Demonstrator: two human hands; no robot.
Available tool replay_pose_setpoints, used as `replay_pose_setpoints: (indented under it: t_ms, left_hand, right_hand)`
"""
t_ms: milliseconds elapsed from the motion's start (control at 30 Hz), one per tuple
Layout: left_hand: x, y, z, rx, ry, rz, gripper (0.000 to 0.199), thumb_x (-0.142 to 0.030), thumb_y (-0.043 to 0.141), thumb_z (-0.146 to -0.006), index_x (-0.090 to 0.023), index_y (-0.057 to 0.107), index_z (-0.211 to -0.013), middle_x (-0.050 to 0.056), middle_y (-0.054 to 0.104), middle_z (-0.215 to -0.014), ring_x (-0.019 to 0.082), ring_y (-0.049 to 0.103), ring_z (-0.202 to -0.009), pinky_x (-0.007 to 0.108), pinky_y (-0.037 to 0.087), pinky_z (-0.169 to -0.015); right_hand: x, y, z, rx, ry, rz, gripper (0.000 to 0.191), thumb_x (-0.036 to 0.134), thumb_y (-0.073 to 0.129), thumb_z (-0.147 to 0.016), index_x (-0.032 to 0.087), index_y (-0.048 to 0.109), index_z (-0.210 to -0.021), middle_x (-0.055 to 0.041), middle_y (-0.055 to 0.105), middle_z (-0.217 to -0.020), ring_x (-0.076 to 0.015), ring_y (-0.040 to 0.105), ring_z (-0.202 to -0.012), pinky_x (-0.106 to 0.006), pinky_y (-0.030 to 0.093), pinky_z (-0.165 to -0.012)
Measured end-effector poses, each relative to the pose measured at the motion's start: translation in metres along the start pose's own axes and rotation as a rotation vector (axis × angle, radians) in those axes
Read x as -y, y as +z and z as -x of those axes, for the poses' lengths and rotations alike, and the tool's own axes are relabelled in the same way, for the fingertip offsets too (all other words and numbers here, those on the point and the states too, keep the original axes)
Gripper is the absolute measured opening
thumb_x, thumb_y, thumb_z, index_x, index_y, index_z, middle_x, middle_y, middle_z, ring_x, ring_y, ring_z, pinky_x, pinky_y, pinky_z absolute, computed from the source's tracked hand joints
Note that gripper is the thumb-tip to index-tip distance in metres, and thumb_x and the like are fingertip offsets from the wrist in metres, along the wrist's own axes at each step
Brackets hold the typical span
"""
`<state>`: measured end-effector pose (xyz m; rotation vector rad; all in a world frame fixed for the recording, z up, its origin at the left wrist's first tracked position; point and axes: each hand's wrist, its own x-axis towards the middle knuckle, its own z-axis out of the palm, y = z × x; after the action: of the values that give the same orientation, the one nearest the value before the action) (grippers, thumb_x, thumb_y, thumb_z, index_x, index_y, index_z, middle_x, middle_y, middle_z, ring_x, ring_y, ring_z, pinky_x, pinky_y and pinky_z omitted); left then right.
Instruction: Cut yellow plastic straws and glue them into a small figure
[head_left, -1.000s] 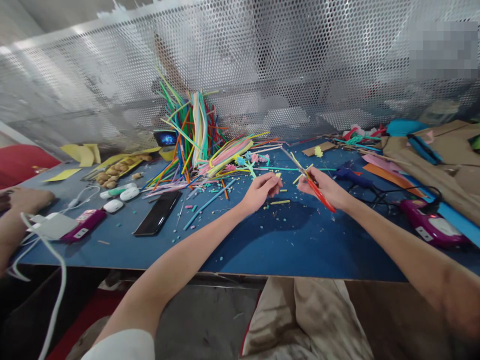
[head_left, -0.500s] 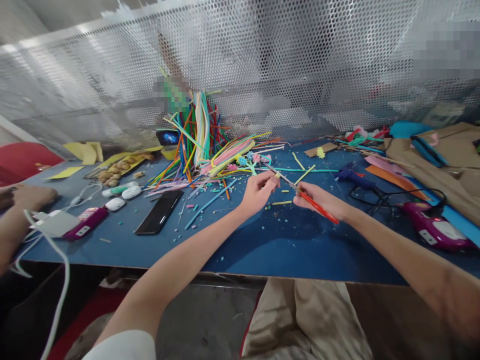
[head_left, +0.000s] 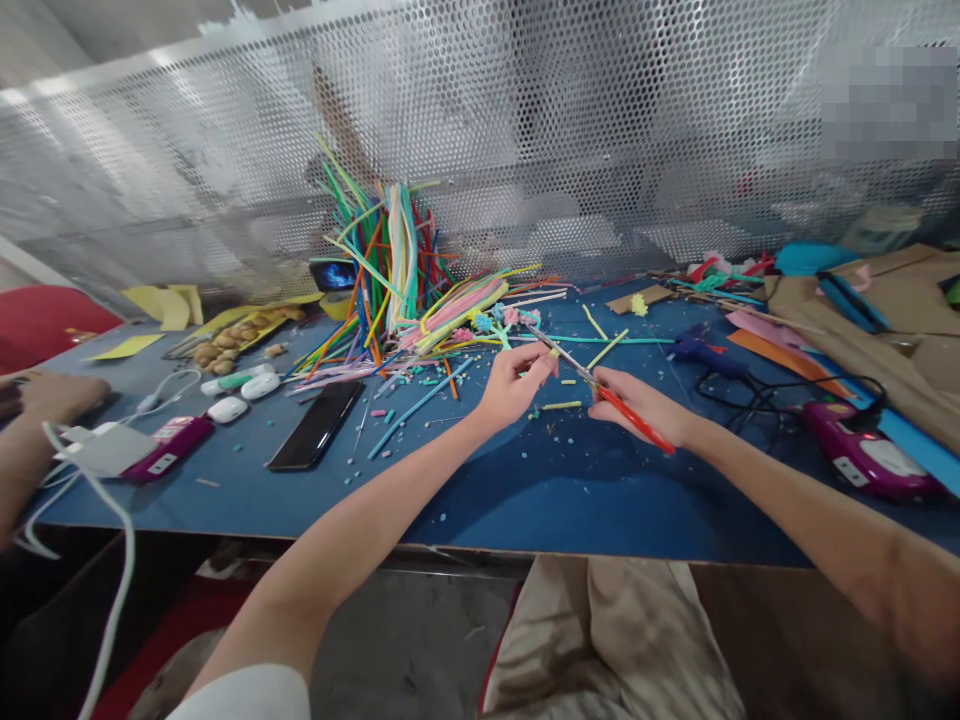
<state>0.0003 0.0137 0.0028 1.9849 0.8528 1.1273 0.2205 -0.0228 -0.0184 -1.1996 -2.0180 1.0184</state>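
My left hand (head_left: 514, 388) is closed, thumb and fingers pinching a small yellow piece (head_left: 555, 352), likely cut from a pipe cleaner. Red-handled scissors (head_left: 636, 418) are gripped in my right hand (head_left: 649, 402), their blades pointing up and left to the yellow piece. Whether the blades touch it I cannot tell. Below and between the hands lie short yellow pipe cleaner pieces (head_left: 562, 405). A longer yellow pipe cleaner (head_left: 608, 348) rests just beyond. Behind my left hand is a green pipe cleaner shape (head_left: 504, 335) beside pink and blue fuzzy bits.
Bundled pipe cleaners (head_left: 405, 260) stand at the back. A black phone (head_left: 315, 428) lies left. Right are a blue glue gun (head_left: 701, 350), its cord, and a purple power strip (head_left: 862, 450). Another person's hand (head_left: 64, 395) rests far left, near white cables (head_left: 124, 540).
The view has shifted very slightly. Both hands, the yellow piece and the scissors stay in nearly the same position.
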Motion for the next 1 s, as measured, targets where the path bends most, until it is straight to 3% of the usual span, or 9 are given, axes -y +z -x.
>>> replay_pose_setpoints:
  t_ms: [100, 233, 367, 500, 667, 800, 867, 1000]
  left_hand:
    - [0.005, -0.002, -0.003, 0.008, 0.014, -0.004, 0.038, -0.044, 0.050, -0.092, -0.018, 0.058, -0.067, -0.001, 0.050, -0.060, 0.011, 0.045, -0.059, 0.026, 0.038, -0.061]
    - [0.017, -0.003, -0.008, 0.035, 0.019, -0.085, 0.041, -0.048, 0.045, -0.097, -0.017, 0.064, -0.078, 0.000, 0.056, -0.064, 0.011, 0.049, -0.060, 0.025, 0.039, -0.061]
    - [0.033, -0.002, -0.012, 0.060, 0.063, -0.480, 0.039, -0.049, 0.046, -0.097, -0.021, 0.073, -0.094, 0.003, 0.069, -0.087, 0.013, 0.059, -0.073, 0.026, 0.042, -0.067]
    - [0.044, -0.001, -0.014, 0.074, 0.113, -0.753, 0.031, -0.046, 0.052, -0.095, -0.027, 0.076, -0.096, 0.001, 0.072, -0.099, 0.016, 0.063, -0.088, 0.028, 0.044, -0.077]
    - [0.048, 0.001, -0.016, 0.136, 0.150, -0.747, 0.026, -0.043, 0.053, -0.095, -0.028, 0.075, -0.097, 0.000, 0.072, -0.102, 0.015, 0.064, -0.090, 0.028, 0.046, -0.080]
    - [0.050, 0.004, -0.017, 0.161, 0.122, -0.780, 0.026, -0.037, 0.050, -0.097, -0.025, 0.072, -0.101, 0.002, 0.073, -0.094, 0.017, 0.063, -0.085, 0.029, 0.046, -0.076]
    - [0.050, 0.005, -0.017, 0.164, 0.117, -0.788, 0.026, -0.035, 0.049, -0.097, -0.025, 0.072, -0.103, 0.003, 0.073, -0.091, 0.018, 0.064, -0.086, 0.029, 0.046, -0.077]
    - [0.049, 0.005, -0.017, 0.161, 0.118, -0.778, 0.024, -0.036, 0.050, -0.095, -0.025, 0.072, -0.100, 0.002, 0.073, -0.092, 0.017, 0.064, -0.085, 0.030, 0.047, -0.078]
  right_hand:
    - [-0.010, 0.003, -0.005, -0.082, 0.042, 0.089, 0.023, 0.028, 0.060, -0.080, 0.024, 0.039, -0.073, 0.0059, 0.044, -0.059, -0.0120, 0.038, -0.052, -0.027, 0.028, -0.051]
    - [-0.019, 0.002, -0.013, -0.216, 0.082, 0.113, 0.030, 0.037, 0.067, -0.077, 0.024, 0.040, -0.074, 0.0054, 0.048, -0.059, -0.0124, 0.040, -0.051, -0.028, 0.029, -0.051]
    - [-0.021, -0.011, -0.016, -0.385, 0.162, 0.114, 0.035, 0.047, 0.068, -0.076, 0.023, 0.042, -0.076, 0.0031, 0.053, -0.065, -0.0135, 0.046, -0.054, -0.028, 0.032, -0.052]
    - [-0.031, -0.026, -0.021, -0.523, 0.234, 0.326, 0.032, 0.045, 0.065, -0.077, 0.024, 0.042, -0.083, -0.0006, 0.063, -0.079, -0.0192, 0.057, -0.067, -0.030, 0.037, -0.060]
    - [-0.043, -0.023, -0.033, -0.442, 0.239, 0.438, 0.027, 0.036, 0.060, -0.079, 0.025, 0.041, -0.096, -0.0064, 0.069, -0.098, -0.0276, 0.065, -0.083, -0.034, 0.043, -0.067]
    - [-0.044, -0.017, -0.039, -0.362, 0.058, 0.480, 0.028, 0.033, 0.057, -0.084, 0.024, 0.036, -0.102, -0.0143, 0.061, -0.126, -0.0305, 0.063, -0.106, -0.038, 0.048, -0.079]
    - [-0.046, -0.017, -0.040, -0.334, -0.008, 0.535, 0.027, 0.029, 0.054, -0.085, 0.022, 0.036, -0.104, -0.0186, 0.061, -0.125, -0.0315, 0.061, -0.112, -0.039, 0.048, -0.084]
    - [-0.053, -0.018, -0.041, -0.288, 0.000, 0.627, 0.029, 0.021, 0.055, -0.082, 0.017, 0.039, -0.106, -0.0197, 0.066, -0.107, -0.0339, 0.064, -0.103, -0.039, 0.049, -0.079]
